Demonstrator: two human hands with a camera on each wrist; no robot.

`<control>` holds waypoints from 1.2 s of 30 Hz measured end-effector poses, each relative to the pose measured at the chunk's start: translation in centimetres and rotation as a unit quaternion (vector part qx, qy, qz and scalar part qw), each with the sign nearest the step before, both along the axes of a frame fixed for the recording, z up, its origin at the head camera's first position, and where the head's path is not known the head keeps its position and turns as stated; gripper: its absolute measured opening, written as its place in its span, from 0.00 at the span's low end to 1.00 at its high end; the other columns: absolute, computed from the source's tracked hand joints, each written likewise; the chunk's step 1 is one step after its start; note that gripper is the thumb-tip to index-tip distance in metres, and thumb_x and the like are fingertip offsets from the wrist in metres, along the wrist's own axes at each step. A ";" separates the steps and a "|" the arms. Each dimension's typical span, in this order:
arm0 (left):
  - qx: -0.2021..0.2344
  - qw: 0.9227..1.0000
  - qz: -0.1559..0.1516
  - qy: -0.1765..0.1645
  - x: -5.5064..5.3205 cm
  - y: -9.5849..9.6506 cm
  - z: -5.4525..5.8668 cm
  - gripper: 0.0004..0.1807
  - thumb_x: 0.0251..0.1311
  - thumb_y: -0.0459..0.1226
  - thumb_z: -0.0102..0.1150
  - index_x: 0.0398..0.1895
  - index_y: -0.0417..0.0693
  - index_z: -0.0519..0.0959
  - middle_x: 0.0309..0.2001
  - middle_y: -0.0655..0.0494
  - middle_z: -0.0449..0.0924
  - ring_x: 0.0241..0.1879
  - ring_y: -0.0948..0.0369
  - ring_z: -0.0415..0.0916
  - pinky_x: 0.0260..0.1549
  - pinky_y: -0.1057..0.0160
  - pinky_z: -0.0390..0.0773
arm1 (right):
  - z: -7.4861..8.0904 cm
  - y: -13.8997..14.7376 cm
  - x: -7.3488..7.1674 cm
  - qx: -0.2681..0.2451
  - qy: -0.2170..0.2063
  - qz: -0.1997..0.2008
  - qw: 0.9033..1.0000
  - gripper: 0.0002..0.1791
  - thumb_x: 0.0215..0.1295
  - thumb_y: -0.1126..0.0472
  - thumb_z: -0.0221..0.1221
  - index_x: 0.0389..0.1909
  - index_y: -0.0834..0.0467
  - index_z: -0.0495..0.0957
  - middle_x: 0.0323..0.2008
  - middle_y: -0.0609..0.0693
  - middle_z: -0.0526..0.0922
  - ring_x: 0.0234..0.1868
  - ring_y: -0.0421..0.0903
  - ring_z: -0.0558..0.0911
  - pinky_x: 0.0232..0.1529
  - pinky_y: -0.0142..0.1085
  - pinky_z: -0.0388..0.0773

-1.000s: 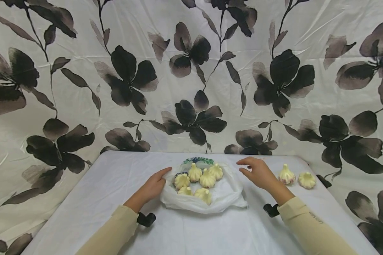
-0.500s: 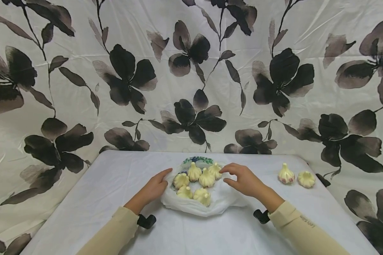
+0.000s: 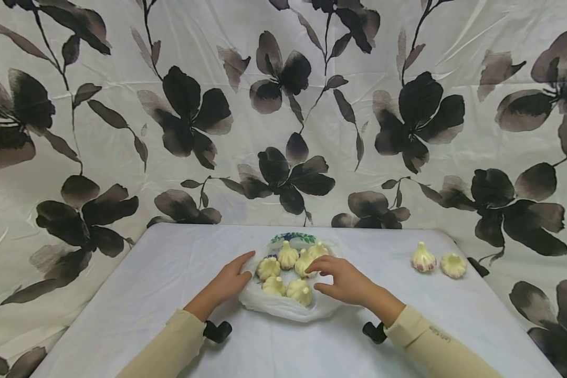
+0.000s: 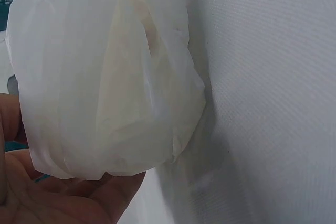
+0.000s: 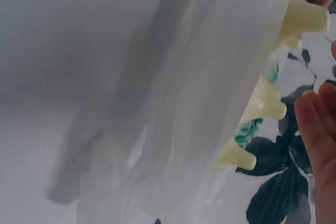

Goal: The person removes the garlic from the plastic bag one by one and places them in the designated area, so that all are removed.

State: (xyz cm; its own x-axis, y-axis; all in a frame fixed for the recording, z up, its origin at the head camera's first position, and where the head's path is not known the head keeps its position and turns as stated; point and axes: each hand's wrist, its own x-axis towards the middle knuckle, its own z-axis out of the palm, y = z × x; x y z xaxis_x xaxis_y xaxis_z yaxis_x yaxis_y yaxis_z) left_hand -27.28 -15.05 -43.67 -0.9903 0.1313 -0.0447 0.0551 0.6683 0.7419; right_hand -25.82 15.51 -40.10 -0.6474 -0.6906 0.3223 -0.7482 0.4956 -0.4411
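A white plastic bag (image 3: 283, 310) with a green and blue print lies spread on the table, its rim low around several garlic bulbs (image 3: 288, 255). At its left side my left hand (image 3: 230, 279) holds the rim, index finger pointing forward. In the left wrist view the bag's wall (image 4: 105, 77) hides part of the fingers (image 4: 118, 192). My right hand (image 3: 342, 281) hovers over the bag's right side, thumb and fingers apart and holding nothing. It partly covers the bulbs there. In the right wrist view, garlic stems (image 5: 270, 106) poke above the bag's rim, apart from the fingers (image 5: 315, 124).
Two more garlic bulbs, one upright (image 3: 423, 258) and one tipped (image 3: 453, 266), sit on the right of the white-covered table (image 3: 170, 262). A floral curtain (image 3: 283, 105) hangs behind the table. Each wrist carries a small black camera (image 3: 217, 332).
My right hand has moved left and toward me, from beside the bag to over the bulbs at its right. The left hand stays at the rim.
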 end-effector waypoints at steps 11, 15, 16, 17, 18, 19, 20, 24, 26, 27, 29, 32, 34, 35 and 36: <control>-0.005 1.000 -0.001 0.000 0.4 0.1 0.2 0.33 0.63 0.34 0.41 0.75 0.48 0.58 0.74 0.42 0.57 0.74 0.42 0.52 0.71 0.39 0.55 | -0.8 -1.0 0.2 0.029 -0.006 0.010 0.999 0.18 0.58 0.61 0.66 0.50 0.54 0.81 0.49 0.45 0.83 0.48 0.42 0.81 0.47 0.32 0.81; -0.007 1.000 0.001 0.001 0.5 0.2 0.2 0.33 0.63 0.34 0.41 0.74 0.48 0.58 0.74 0.42 0.57 0.73 0.42 0.53 0.70 0.39 0.55 | -1.1 -1.2 0.2 0.030 -0.009 0.009 0.999 0.17 0.58 0.61 0.65 0.50 0.54 0.82 0.48 0.45 0.84 0.46 0.43 0.82 0.46 0.32 0.81; -0.007 1.000 0.002 0.001 0.5 0.2 0.2 0.33 0.63 0.34 0.41 0.74 0.48 0.58 0.74 0.42 0.57 0.73 0.42 0.53 0.70 0.39 0.55 | -1.2 -1.3 0.1 0.027 -0.011 0.010 1.000 0.17 0.58 0.61 0.65 0.50 0.54 0.82 0.48 0.46 0.84 0.46 0.43 0.82 0.46 0.32 0.81; -0.007 1.000 0.002 0.002 0.5 0.2 0.1 0.33 0.63 0.34 0.41 0.74 0.48 0.58 0.74 0.42 0.57 0.73 0.42 0.53 0.70 0.39 0.56 | -1.3 -1.3 0.1 0.025 -0.013 0.011 1.000 0.17 0.58 0.61 0.65 0.49 0.54 0.82 0.48 0.46 0.84 0.46 0.44 0.82 0.46 0.32 0.81; -0.007 1.000 0.001 0.003 0.5 0.2 0.1 0.33 0.63 0.34 0.41 0.74 0.48 0.58 0.74 0.42 0.57 0.73 0.42 0.53 0.70 0.39 0.56 | -1.4 -1.4 0.0 0.023 -0.014 0.013 1.000 0.16 0.59 0.61 0.65 0.49 0.54 0.82 0.48 0.46 0.84 0.46 0.44 0.82 0.46 0.32 0.81; -0.006 1.000 0.001 0.003 0.5 0.1 0.1 0.33 0.63 0.34 0.41 0.74 0.48 0.58 0.74 0.42 0.57 0.73 0.42 0.53 0.70 0.39 0.56 | -1.5 -1.4 0.0 0.023 -0.015 0.013 1.000 0.16 0.59 0.60 0.65 0.49 0.53 0.82 0.48 0.45 0.84 0.46 0.43 0.82 0.46 0.33 0.81; -0.006 1.000 0.000 0.004 0.5 0.1 0.0 0.33 0.63 0.34 0.40 0.74 0.49 0.58 0.74 0.42 0.57 0.73 0.42 0.53 0.70 0.39 0.56 | -1.6 -1.4 0.0 0.021 -0.017 0.015 1.000 0.15 0.59 0.60 0.65 0.48 0.53 0.82 0.48 0.45 0.84 0.46 0.43 0.82 0.46 0.33 0.81; -0.002 1.000 -0.005 0.006 0.4 0.0 -0.1 0.32 0.63 0.34 0.40 0.74 0.49 0.58 0.74 0.43 0.57 0.74 0.42 0.53 0.70 0.39 0.55 | -1.8 -1.5 0.0 0.016 -0.012 0.022 1.000 0.12 0.60 0.59 0.65 0.46 0.52 0.83 0.47 0.44 0.84 0.47 0.41 0.82 0.48 0.34 0.80; 0.000 1.000 -0.006 0.006 0.3 -0.1 -0.2 0.32 0.64 0.34 0.40 0.74 0.49 0.58 0.74 0.43 0.57 0.74 0.42 0.53 0.71 0.39 0.55 | -1.7 -1.6 0.1 0.013 -0.002 0.027 1.000 0.11 0.60 0.58 0.65 0.44 0.51 0.83 0.46 0.44 0.85 0.47 0.41 0.83 0.48 0.35 0.80; 0.000 1.000 -0.006 0.005 0.3 -0.1 -0.2 0.32 0.64 0.34 0.40 0.74 0.49 0.58 0.74 0.43 0.57 0.74 0.42 0.53 0.71 0.39 0.55 | -1.7 -1.7 0.2 0.011 -0.001 0.028 1.000 0.11 0.60 0.58 0.65 0.44 0.52 0.83 0.46 0.44 0.85 0.47 0.41 0.83 0.48 0.35 0.80; -0.001 1.000 -0.006 0.005 0.3 -0.1 -0.2 0.32 0.64 0.34 0.40 0.74 0.49 0.58 0.74 0.43 0.57 0.74 0.42 0.53 0.71 0.39 0.55 | -1.5 -1.8 0.2 0.008 -0.002 0.028 1.000 0.11 0.60 0.58 0.65 0.44 0.52 0.83 0.46 0.44 0.85 0.47 0.42 0.83 0.48 0.34 0.80; 0.000 1.000 -0.004 0.005 0.3 -0.1 -0.2 0.32 0.64 0.34 0.40 0.74 0.49 0.59 0.74 0.43 0.57 0.74 0.43 0.53 0.71 0.39 0.56 | -1.4 -1.9 0.2 0.006 -0.015 0.019 1.000 0.11 0.62 0.58 0.64 0.46 0.52 0.83 0.46 0.45 0.85 0.47 0.42 0.84 0.47 0.34 0.82; 0.000 1.000 -0.004 0.005 0.3 -0.1 -0.2 0.32 0.64 0.34 0.40 0.74 0.49 0.59 0.74 0.43 0.57 0.73 0.43 0.53 0.71 0.39 0.56 | -1.3 -1.9 0.2 0.006 -0.026 0.011 1.000 0.12 0.63 0.58 0.63 0.47 0.52 0.83 0.47 0.44 0.85 0.47 0.42 0.84 0.48 0.35 0.82; 0.001 1.000 -0.005 0.007 0.3 -0.1 -0.2 0.32 0.64 0.34 0.40 0.74 0.49 0.59 0.74 0.43 0.57 0.73 0.43 0.53 0.71 0.39 0.56 | -1.2 -1.9 0.2 0.004 -0.030 0.008 1.000 0.12 0.63 0.58 0.63 0.47 0.52 0.83 0.47 0.44 0.85 0.47 0.42 0.84 0.49 0.35 0.82; 0.002 1.000 -0.005 0.008 0.3 -0.2 -0.2 0.32 0.64 0.33 0.40 0.74 0.49 0.59 0.74 0.43 0.57 0.74 0.43 0.53 0.71 0.40 0.55 | -1.2 -1.8 0.3 0.001 -0.032 0.007 0.999 0.12 0.63 0.58 0.63 0.48 0.52 0.82 0.46 0.44 0.86 0.47 0.42 0.84 0.49 0.36 0.82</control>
